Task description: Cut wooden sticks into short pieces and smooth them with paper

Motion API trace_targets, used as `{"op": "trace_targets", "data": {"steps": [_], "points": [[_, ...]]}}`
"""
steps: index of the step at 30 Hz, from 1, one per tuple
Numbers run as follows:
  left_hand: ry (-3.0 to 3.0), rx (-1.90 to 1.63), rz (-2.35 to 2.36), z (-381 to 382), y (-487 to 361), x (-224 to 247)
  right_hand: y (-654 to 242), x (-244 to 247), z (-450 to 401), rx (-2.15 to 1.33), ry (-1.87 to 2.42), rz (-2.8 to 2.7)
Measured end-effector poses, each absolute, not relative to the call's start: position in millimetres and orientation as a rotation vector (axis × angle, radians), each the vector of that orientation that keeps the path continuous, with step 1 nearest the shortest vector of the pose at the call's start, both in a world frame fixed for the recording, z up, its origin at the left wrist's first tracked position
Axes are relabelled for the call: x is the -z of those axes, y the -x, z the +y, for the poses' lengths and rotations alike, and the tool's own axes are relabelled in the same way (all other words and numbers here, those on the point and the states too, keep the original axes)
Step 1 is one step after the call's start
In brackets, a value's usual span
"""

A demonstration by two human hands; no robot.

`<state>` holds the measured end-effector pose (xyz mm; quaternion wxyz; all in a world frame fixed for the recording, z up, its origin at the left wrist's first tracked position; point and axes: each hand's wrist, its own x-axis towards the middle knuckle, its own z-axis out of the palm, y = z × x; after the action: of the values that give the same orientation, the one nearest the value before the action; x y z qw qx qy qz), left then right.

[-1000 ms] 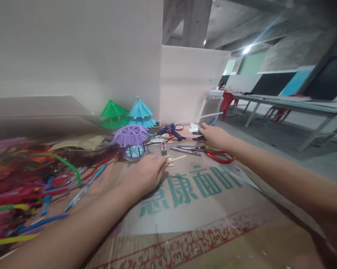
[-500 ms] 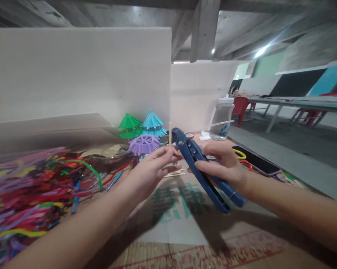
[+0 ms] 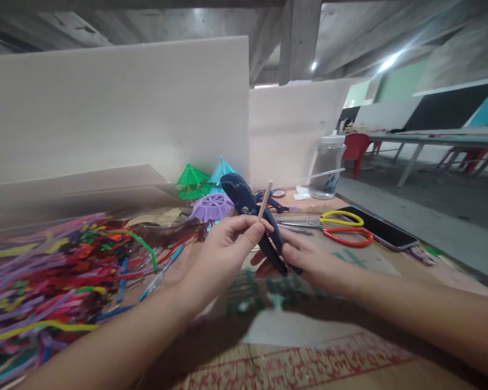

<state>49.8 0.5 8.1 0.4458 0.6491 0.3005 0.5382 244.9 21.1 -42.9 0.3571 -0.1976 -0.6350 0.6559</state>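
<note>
My left hand is closed, with thumb and forefinger pinching a thin wooden stick that points up and slightly right. Just behind the stick is a dark blue pipe cutter with a curved head. Its handles slant down to the right, and my right hand is closed around their lower part. Some right-hand fingers are hidden behind the tool. Beyond my left hand stand a purple ribbed paper-umbrella shape, a green one and a light blue one.
Scissors with yellow and red handles lie right of my hands, beside a phone. A clear bottle stands behind. Colourful pipe cleaners pile up at left, near a blue pen. White boards rise at the back.
The cutter has moved left and up, its head now left of the stick. My right hand has come lower and nearer my left. The stick has tipped to the right.
</note>
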Motion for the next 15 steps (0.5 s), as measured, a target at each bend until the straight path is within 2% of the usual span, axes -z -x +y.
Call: {"op": "trace_targets", "data": {"steps": [6,15], "points": [[-1.570,-1.522,0.698,4,-41,-14,-240,53,14,-1.980,0.396,-1.426],[-1.439,-1.494,0.753,4,-44,-9,-234,45,-1,-2.129,0.348,-1.331]]}}
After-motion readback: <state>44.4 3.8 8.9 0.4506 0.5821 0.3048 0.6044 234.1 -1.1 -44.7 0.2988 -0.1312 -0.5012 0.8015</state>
